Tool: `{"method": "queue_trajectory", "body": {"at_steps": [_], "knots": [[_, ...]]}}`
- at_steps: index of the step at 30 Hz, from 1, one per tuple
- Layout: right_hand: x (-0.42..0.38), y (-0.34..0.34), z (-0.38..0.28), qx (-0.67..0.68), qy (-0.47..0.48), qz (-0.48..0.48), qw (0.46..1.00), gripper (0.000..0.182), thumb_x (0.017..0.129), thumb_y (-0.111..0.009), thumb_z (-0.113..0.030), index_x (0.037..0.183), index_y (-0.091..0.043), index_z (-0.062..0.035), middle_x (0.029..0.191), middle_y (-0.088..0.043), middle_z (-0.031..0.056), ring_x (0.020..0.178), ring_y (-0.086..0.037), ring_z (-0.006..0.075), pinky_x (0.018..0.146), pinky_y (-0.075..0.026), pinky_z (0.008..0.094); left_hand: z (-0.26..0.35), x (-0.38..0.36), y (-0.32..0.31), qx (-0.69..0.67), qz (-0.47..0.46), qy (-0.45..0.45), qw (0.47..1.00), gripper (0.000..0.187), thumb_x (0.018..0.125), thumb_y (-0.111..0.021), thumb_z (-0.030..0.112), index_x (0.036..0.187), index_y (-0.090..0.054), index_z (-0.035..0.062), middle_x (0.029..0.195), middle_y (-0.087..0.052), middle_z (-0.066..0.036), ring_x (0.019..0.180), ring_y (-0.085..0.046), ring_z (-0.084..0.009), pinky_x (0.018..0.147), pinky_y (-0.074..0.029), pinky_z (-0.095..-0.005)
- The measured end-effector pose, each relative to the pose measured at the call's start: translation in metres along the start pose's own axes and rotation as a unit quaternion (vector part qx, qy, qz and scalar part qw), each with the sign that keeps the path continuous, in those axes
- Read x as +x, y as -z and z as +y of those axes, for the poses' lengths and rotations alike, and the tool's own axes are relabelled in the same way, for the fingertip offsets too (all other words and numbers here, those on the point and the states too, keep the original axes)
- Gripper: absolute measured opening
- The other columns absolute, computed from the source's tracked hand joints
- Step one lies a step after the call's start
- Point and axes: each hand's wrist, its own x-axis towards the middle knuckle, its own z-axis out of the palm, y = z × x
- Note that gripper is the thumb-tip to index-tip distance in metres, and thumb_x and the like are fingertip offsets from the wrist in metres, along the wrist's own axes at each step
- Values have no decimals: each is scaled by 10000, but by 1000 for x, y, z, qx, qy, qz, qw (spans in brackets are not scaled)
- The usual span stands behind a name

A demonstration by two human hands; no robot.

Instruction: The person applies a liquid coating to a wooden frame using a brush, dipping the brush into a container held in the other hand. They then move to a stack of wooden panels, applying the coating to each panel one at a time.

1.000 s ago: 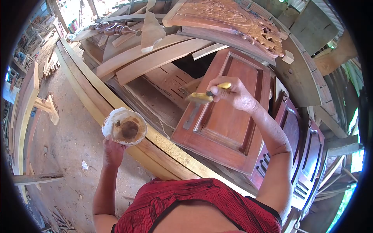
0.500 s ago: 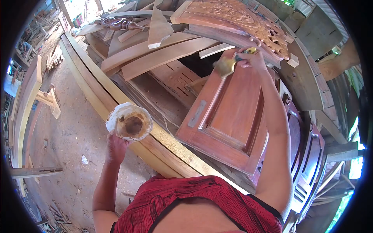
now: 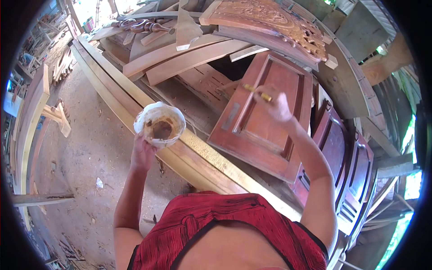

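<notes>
My left hand grips a white plastic tub by its side, its rim uneven and stained, with brown liquid in the bottom. Over the reddish-brown panelled wooden door, my right hand is closed around a paintbrush. The brush shows as a thin yellowish shape, slightly blurred, pointing up and left across the door's long moulding. A grey metal plate is set in the door's left edge.
Long timber beams run diagonally between me and the door. Behind it lie loose planks and a carved wooden panel. More dark panelled doors lean at the right. A turned wooden post lies at the back.
My right hand has come down and left over the door with the paintbrush, which has turned edge-on. My left hand and the tub have shifted slightly right and up as the view moved.
</notes>
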Motion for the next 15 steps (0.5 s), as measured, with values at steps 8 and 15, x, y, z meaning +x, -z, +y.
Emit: {"method": "queue_trajectory", "body": {"at_steps": [8, 15], "knots": [[-68, 2, -129, 124, 107, -35, 986, 136, 801, -658, -104, 925, -642, -50, 794, -644, 103, 715, -646, 211, 607, -525, 303, -2, 0, -4, 14, -34, -20, 999, 528, 894, -478, 386, 1331, -342, 123, 1288, -466, -94, 1144, -504, -228, 892, -471, -411], [-73, -17, -121, 436, -247, 125, 857, 107, 790, -637, -43, 880, -609, 8, 735, -630, 88, 596, -619, 125, 500, -503, 228, -2, 1, 3, -22, -70, -13, 997, 589, 833, -559, 412, 1306, -361, 122, 1206, -525, -72, 1059, -562, -206, 822, -519, -391]]}}
